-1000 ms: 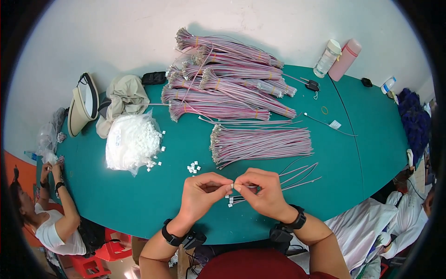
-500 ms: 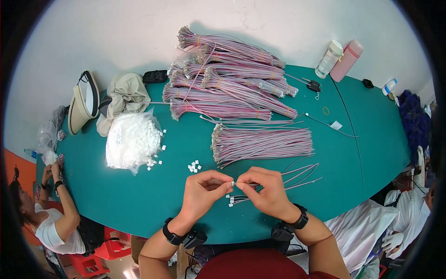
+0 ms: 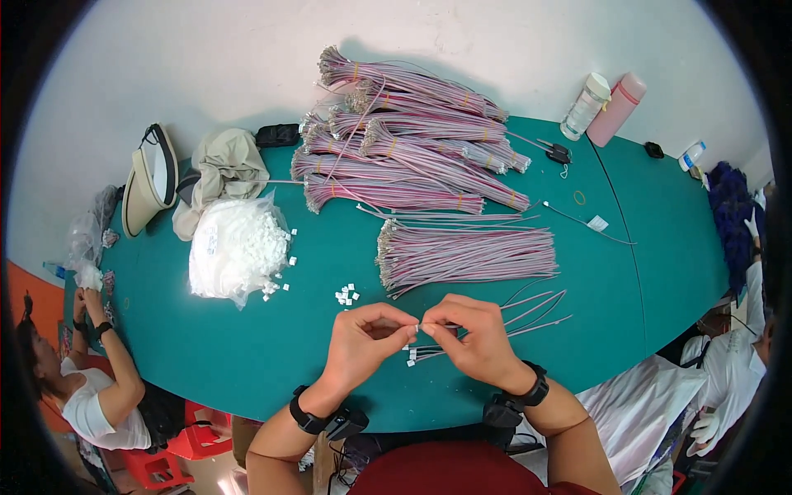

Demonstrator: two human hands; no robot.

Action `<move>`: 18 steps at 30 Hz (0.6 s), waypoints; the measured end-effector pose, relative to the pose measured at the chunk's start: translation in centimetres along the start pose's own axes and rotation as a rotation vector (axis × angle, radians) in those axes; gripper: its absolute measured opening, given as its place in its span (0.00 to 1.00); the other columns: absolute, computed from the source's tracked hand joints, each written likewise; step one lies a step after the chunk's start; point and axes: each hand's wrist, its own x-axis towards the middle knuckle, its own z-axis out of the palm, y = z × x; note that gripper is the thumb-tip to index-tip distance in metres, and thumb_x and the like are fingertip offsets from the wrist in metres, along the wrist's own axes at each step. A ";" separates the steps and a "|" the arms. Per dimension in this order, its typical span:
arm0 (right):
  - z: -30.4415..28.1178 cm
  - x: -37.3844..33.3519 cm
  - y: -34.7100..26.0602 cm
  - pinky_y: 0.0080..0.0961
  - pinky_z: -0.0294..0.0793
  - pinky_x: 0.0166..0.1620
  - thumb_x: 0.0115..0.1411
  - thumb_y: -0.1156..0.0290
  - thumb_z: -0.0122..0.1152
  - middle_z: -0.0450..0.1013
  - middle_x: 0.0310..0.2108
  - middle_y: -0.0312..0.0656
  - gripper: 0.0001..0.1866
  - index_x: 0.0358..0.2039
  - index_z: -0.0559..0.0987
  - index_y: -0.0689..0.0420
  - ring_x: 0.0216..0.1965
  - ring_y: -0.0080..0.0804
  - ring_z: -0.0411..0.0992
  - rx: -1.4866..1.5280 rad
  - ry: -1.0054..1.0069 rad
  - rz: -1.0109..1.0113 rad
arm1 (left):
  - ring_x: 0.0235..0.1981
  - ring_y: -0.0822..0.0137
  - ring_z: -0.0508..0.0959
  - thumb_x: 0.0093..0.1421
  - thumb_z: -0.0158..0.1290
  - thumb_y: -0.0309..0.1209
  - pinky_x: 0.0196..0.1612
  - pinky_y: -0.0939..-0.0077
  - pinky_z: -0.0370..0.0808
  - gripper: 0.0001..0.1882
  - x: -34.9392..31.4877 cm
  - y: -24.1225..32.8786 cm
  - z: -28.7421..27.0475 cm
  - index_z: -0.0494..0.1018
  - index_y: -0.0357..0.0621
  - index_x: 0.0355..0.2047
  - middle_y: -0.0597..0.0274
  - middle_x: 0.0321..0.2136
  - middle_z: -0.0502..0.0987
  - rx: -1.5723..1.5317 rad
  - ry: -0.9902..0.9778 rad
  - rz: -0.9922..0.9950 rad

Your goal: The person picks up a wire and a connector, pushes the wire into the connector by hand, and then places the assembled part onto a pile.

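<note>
My left hand [image 3: 365, 340] pinches a small white connector housing [image 3: 417, 327] between thumb and fingertips. Close against it, my right hand [image 3: 480, 340] grips a thin wire cable [image 3: 459, 332] near its end; the exact contact is partly hidden by the fingertips. Under and beside my right hand lie a few cables with white connectors [image 3: 412, 356] on their left ends, their far ends [image 3: 546, 302] spreading to the right. Beyond my hands rests a loose row of grey and pink cables [image 3: 470, 254]. Several loose white housings [image 3: 346, 294] lie left of that row.
A clear bag of white housings [image 3: 235, 252] sits at left, near a cloth [image 3: 231, 161] and a visor [image 3: 150, 181]. Tied cable bundles [image 3: 412, 140] are piled at the back. Bottles [image 3: 617, 109] stand back right. A co-worker [image 3: 95, 371] sits at left; another person is at right.
My hands stay pinched together at nearly the same spot, with slight fingertip movement. At right, the other person's gloved hand and sleeve have shifted.
</note>
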 end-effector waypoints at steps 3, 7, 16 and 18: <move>0.3 -0.2 0.1 0.19 0.67 0.24 0.54 0.80 0.62 0.73 0.23 0.40 0.01 0.29 0.79 0.63 0.21 0.25 0.69 -0.025 0.011 -0.006 | 0.32 0.73 0.81 0.56 0.57 0.18 0.39 0.82 0.79 0.05 0.0 -0.1 0.1 0.77 0.34 0.35 0.59 0.30 0.81 -0.052 0.014 -0.004; 0.5 -0.3 0.2 0.21 0.65 0.21 0.56 0.78 0.61 0.71 0.23 0.38 0.01 0.30 0.78 0.61 0.19 0.24 0.68 -0.037 0.050 -0.058 | 0.32 0.73 0.81 0.56 0.57 0.18 0.38 0.82 0.78 0.05 0.0 0.0 0.2 0.77 0.34 0.35 0.58 0.30 0.81 -0.059 0.013 0.026; -0.1 0.1 0.1 0.18 0.63 0.22 0.55 0.77 0.64 0.72 0.22 0.38 0.02 0.29 0.80 0.62 0.19 0.21 0.66 0.012 0.006 0.032 | 0.30 0.72 0.81 0.55 0.59 0.19 0.37 0.81 0.79 0.06 -0.1 1.0 0.0 0.77 0.32 0.34 0.58 0.28 0.80 -0.006 0.059 -0.037; -0.2 0.1 0.2 0.19 0.61 0.20 0.56 0.77 0.63 0.70 0.22 0.37 0.02 0.29 0.79 0.61 0.17 0.21 0.65 0.000 0.002 0.000 | 0.30 0.72 0.81 0.55 0.59 0.19 0.37 0.81 0.79 0.06 -0.1 1.1 0.1 0.77 0.32 0.34 0.58 0.28 0.80 -0.007 0.060 -0.047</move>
